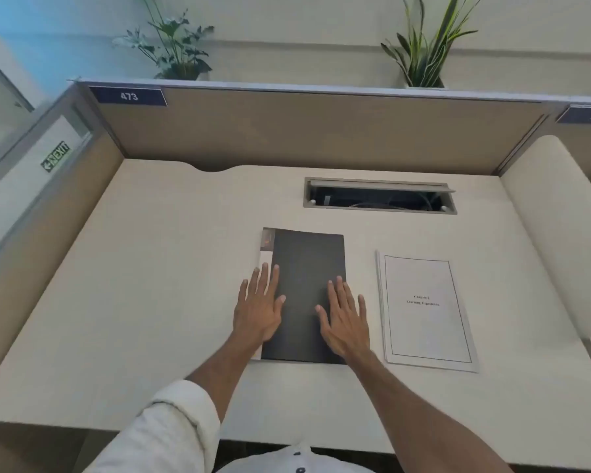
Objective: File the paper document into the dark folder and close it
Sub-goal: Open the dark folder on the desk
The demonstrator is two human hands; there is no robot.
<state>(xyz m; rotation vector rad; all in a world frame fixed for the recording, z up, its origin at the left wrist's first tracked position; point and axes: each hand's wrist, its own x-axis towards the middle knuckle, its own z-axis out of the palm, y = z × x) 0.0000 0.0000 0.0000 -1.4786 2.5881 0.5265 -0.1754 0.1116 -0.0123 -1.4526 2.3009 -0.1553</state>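
Observation:
A dark folder [306, 268] lies closed and flat in the middle of the desk, with a strip of printed pages showing along its left edge. My left hand [258, 307] rests flat on the folder's left edge, fingers spread. On its lower right part lies my right hand [345, 317], also flat with fingers apart. The paper document [425, 310], a white stapled stack with a bordered title page, sits on the desk just right of the folder, touching neither hand.
The pale desk [157, 302] is walled by tan cubicle panels [304, 131] at the back and left. An open cable hatch [379, 198] lies behind the folder. A raised curved divider [556, 240] bounds the right side. Two potted plants stand above the back panel.

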